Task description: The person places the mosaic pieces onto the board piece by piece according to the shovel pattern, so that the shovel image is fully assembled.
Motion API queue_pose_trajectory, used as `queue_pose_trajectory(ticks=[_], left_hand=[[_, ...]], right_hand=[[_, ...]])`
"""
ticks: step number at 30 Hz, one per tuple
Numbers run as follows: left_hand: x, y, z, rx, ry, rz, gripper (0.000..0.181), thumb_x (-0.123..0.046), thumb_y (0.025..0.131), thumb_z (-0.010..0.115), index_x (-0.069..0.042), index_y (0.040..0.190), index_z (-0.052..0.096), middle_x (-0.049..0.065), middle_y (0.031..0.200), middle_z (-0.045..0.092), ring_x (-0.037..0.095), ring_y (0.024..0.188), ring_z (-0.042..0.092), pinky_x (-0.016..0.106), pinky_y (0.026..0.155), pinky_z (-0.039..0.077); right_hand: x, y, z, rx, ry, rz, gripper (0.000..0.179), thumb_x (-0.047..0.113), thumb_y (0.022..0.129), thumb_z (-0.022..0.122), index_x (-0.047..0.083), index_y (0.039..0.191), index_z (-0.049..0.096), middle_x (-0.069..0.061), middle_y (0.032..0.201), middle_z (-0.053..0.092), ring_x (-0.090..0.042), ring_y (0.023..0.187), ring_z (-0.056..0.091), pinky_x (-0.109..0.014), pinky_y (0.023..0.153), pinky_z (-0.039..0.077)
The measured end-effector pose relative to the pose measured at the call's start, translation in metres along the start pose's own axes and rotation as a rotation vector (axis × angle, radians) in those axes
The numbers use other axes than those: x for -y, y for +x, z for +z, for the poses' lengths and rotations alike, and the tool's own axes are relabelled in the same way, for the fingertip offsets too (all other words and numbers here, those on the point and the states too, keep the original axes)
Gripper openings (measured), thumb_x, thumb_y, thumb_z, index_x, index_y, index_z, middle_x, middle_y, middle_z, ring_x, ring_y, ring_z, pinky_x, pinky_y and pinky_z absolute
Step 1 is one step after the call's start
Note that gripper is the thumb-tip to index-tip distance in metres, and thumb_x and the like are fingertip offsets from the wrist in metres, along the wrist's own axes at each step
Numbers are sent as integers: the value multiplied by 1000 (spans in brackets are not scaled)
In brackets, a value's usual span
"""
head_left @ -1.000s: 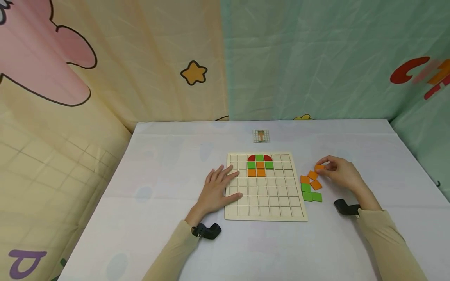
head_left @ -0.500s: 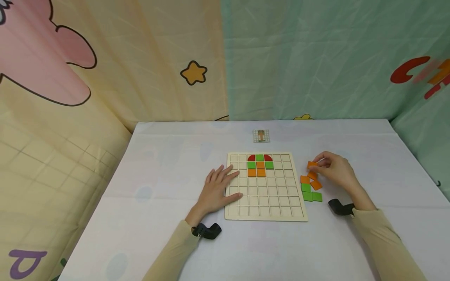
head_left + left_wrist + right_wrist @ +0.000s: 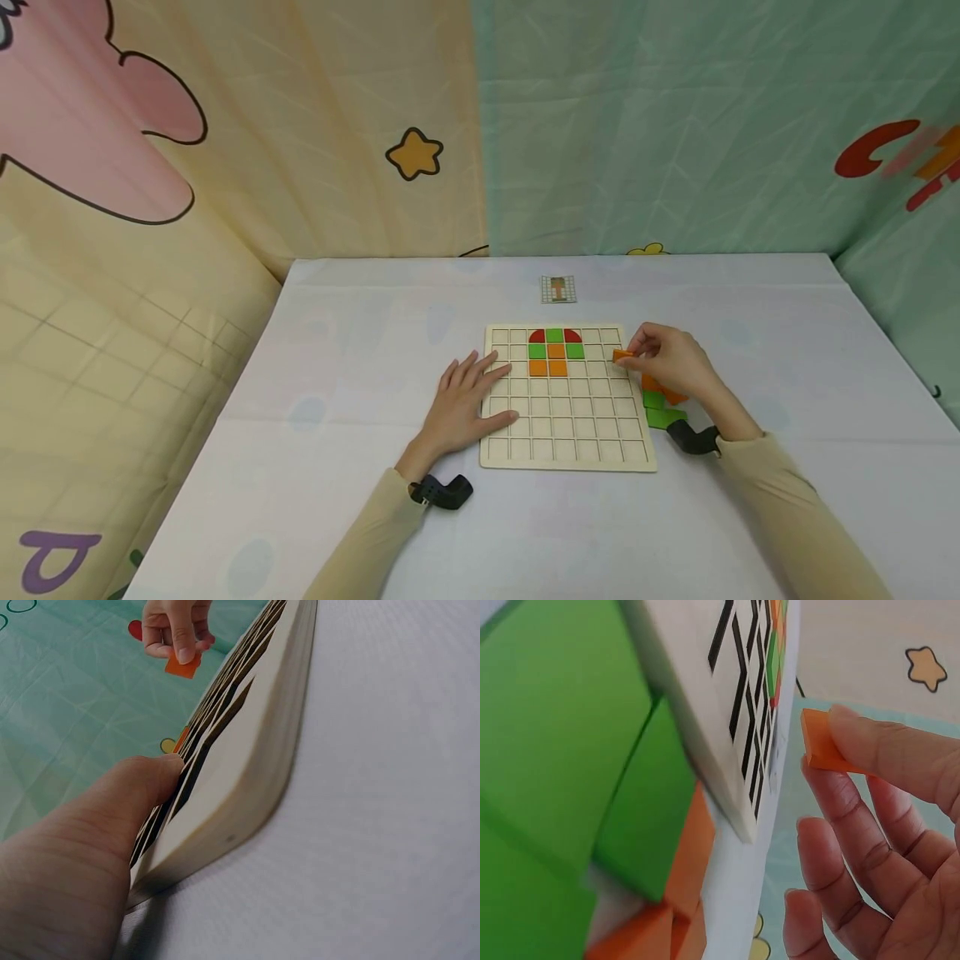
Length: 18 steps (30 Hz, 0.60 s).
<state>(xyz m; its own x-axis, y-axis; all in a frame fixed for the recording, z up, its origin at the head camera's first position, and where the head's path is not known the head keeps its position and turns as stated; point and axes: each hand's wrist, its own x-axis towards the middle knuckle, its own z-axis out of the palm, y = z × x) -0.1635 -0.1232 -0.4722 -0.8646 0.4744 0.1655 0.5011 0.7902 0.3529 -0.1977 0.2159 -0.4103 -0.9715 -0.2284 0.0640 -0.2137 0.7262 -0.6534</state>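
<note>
One left hand rests, fingers spread wide, on the left edge of the wooden grid board, at the frame's lower centre. Right of centre, over the board's upper right edge, we see an orange tile pinched between thumb and fingers of the right hand. We judge it light, stiff and smooth, best held by opposite edges.

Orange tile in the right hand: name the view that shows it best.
Right wrist: the tile appears largest there, its thickness clear, though the fingers hide part. Left wrist shows it smaller, near the top; head shows it tiny and partly covered.
</note>
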Motion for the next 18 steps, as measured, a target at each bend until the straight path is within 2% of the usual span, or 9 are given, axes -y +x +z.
queue_pose_trajectory(ticks=[10, 18], left_hand=[[0, 0, 0, -14, 0, 9, 70, -58, 87, 54, -22, 145, 40, 1, 154, 24, 27, 142, 12, 43, 112, 1], [0, 0, 1, -17, 2, 12, 70, -59, 87, 53, -22, 145, 41, 1, 154, 24, 27, 142, 12, 44, 112, 2]], right_hand=[[13, 12, 19, 75, 54, 11, 24, 31, 79, 78, 13, 78, 64, -1, 67, 57, -20, 62, 49, -34, 55, 39], [20, 17, 27, 90, 74, -34, 22, 30, 77, 80, 14, 78, 66, 0, 68, 58, -20, 61, 49, -33, 55, 38]])
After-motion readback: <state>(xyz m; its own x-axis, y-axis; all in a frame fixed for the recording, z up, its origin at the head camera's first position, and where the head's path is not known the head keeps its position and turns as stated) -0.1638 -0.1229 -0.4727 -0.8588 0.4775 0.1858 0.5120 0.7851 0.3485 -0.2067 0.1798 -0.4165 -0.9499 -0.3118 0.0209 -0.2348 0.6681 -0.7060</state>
